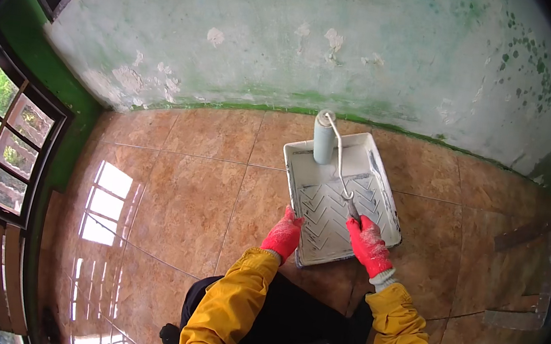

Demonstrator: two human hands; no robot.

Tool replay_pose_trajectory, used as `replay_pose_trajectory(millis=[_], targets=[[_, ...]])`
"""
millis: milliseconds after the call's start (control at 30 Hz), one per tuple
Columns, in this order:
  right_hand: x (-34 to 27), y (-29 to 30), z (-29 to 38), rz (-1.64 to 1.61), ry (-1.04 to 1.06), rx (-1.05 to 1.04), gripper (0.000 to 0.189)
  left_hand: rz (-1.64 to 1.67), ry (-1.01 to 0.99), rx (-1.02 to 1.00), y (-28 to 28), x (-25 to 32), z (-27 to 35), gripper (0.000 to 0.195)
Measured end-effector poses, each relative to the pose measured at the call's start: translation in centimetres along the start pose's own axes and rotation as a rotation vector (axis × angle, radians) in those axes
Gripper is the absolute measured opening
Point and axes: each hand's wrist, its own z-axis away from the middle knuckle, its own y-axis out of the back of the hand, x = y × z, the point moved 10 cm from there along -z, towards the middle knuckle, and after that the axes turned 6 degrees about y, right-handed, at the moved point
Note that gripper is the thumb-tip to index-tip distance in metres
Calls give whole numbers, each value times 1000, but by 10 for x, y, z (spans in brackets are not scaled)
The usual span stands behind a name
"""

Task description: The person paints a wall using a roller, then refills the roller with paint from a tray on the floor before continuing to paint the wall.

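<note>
Gloved in red, my right hand grips the dark handle of a paint roller. Its pale, paint-coated sleeve is over the far, deep end of a white paint tray; I cannot tell whether it touches the paint. A bent metal frame joins sleeve and handle. My left hand, also in a red glove, holds the tray's left rim. White paint and dark smears coat the tray's zigzag-ribbed slope. Both forearms are in yellow sleeves.
Brown glossy floor tiles surround the tray. Ahead stands a wall with patchy white-green paint and peeling spots. A gridded window is at the left, with wooden slats below. A framed clear panel appears at the right.
</note>
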Motion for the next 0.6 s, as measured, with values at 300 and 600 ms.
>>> replay_pose_trajectory(millis=[300, 600], targets=[[-9, -5, 2, 100, 59, -95, 38, -2, 97, 158, -4, 1, 8, 63], [-11, 7, 10, 68, 90, -184, 40, -113, 89, 205, -12, -15, 9, 67]])
